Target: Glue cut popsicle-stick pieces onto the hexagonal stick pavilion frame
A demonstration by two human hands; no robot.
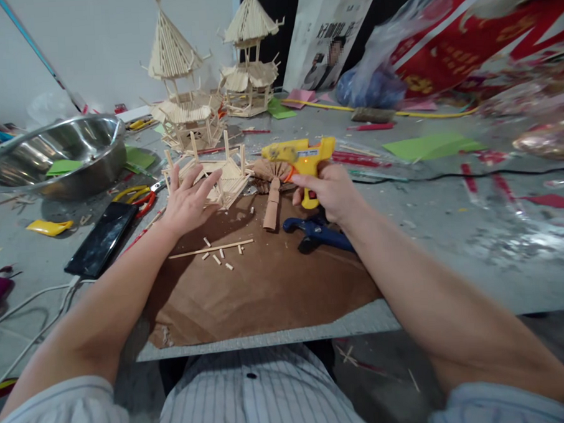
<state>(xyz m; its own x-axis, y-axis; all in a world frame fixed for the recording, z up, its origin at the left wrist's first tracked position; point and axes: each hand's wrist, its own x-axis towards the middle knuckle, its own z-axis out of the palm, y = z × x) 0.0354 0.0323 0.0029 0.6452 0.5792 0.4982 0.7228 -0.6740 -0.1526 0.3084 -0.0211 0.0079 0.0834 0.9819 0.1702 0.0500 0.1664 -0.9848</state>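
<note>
My right hand (332, 194) grips the handle of a yellow glue gun (301, 157), its nozzle pointing left. My left hand (188, 200) lies with fingers spread against a small stick frame (222, 177) of thin wooden sticks. Between the hands lies a brown paper fan piece (272, 190). A long thin stick (211, 249) and several short cut stick bits lie on the brown cardboard sheet (266, 287) in front of me. Blue pliers (316, 232) rest under my right wrist.
Two stick-built pagoda models (185, 85) (251, 57) stand at the back. A steel bowl (58, 156) sits at the left, a black phone (100, 238) and yellow-handled cutters (134, 196) near my left arm. Green paper (429, 146), red strips and plastic bags lie right.
</note>
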